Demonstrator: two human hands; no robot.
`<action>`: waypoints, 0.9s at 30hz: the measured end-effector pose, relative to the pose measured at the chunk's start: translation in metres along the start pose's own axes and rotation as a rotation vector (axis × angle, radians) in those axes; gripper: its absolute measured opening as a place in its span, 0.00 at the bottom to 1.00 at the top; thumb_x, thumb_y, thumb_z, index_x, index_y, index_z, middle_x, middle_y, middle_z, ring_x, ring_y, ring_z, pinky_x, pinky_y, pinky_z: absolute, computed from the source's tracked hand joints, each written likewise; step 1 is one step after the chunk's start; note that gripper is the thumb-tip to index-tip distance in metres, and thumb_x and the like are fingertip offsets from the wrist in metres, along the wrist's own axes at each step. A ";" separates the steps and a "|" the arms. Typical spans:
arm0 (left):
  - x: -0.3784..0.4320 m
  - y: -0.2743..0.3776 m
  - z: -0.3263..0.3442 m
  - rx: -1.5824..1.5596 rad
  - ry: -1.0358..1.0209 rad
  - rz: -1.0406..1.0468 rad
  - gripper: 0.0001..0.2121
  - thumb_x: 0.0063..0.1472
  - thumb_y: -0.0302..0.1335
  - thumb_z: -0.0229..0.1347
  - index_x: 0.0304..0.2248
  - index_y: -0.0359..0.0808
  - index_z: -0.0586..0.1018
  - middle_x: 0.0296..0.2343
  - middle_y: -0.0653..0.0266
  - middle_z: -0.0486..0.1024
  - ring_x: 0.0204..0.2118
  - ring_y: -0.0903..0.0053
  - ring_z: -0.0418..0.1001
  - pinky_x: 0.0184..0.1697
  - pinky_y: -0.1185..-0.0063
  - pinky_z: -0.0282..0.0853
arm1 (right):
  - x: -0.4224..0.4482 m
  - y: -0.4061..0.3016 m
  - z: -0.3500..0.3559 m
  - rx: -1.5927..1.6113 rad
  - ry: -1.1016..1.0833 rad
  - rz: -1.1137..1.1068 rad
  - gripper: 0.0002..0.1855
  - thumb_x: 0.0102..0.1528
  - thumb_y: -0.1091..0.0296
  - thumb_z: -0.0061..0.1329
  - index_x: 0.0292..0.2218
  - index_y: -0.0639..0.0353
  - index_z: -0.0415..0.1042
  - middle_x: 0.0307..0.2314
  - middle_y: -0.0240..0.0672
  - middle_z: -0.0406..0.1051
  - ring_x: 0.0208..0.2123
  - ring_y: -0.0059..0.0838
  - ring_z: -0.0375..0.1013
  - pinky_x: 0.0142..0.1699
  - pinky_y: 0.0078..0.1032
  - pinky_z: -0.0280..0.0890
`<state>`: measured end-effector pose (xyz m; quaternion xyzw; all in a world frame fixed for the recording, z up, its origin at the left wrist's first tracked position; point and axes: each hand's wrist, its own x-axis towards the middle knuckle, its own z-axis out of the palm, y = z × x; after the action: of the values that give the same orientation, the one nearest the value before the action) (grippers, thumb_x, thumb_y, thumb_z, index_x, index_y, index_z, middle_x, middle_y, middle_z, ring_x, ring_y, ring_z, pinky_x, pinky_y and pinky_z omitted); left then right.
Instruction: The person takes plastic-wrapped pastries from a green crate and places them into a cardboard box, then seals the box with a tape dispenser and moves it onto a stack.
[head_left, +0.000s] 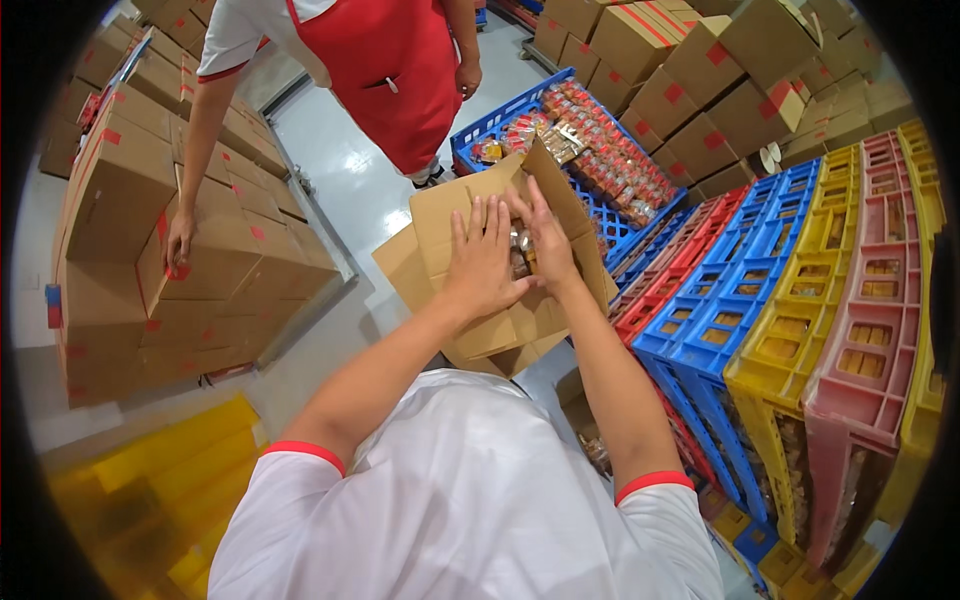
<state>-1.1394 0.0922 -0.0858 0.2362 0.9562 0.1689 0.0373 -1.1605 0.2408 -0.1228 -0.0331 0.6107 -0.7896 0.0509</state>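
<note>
In front of my body stands a cardboard box (431, 214) with its flaps partly raised. My left hand (484, 259) lies flat on a folded-in flap at the left, its fingers spread and pointing away from me. Over the right side, my right hand (549, 244) touches the flap (574, 202) on that side with its fingers apart. Through the gap between my hands, wrapped packages (521, 251) with shiny film show inside the box. My hands hide the rest of the contents.
Beyond the box, a blue plastic crate (499, 124) holds rows of packaged food (600, 142). Coloured crates (750, 292) are stacked at my right. Taped cartons (214, 247) stand at the left, where a co-worker in a red apron (382, 67) rests one hand (180, 240). More cartons (697, 105) fill the back right.
</note>
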 end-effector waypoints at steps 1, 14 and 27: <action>-0.001 0.000 0.001 0.000 -0.006 0.005 0.57 0.52 0.56 0.60 0.69 0.25 0.47 0.69 0.41 0.43 0.73 0.49 0.37 0.71 0.45 0.28 | -0.003 -0.002 0.001 -0.205 0.006 -0.082 0.36 0.73 0.48 0.28 0.70 0.67 0.47 0.68 0.49 0.53 0.71 0.39 0.48 0.73 0.37 0.40; 0.006 0.002 0.013 0.185 -0.088 0.051 0.54 0.52 0.50 0.59 0.70 0.30 0.48 0.71 0.50 0.40 0.74 0.50 0.34 0.64 0.32 0.27 | -0.006 0.003 0.006 -1.078 0.104 -0.220 0.35 0.69 0.52 0.36 0.66 0.72 0.55 0.68 0.56 0.48 0.72 0.50 0.44 0.74 0.42 0.38; 0.005 0.015 0.011 0.131 -0.048 0.021 0.57 0.51 0.68 0.55 0.70 0.38 0.52 0.71 0.53 0.43 0.73 0.49 0.35 0.60 0.28 0.28 | -0.036 0.011 -0.072 0.132 0.166 0.235 0.35 0.72 0.43 0.34 0.65 0.65 0.61 0.65 0.40 0.60 0.65 0.35 0.61 0.68 0.31 0.56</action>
<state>-1.1353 0.1101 -0.0912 0.2522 0.9615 0.1006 0.0430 -1.1326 0.3117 -0.1514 0.1076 0.5591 -0.8167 0.0943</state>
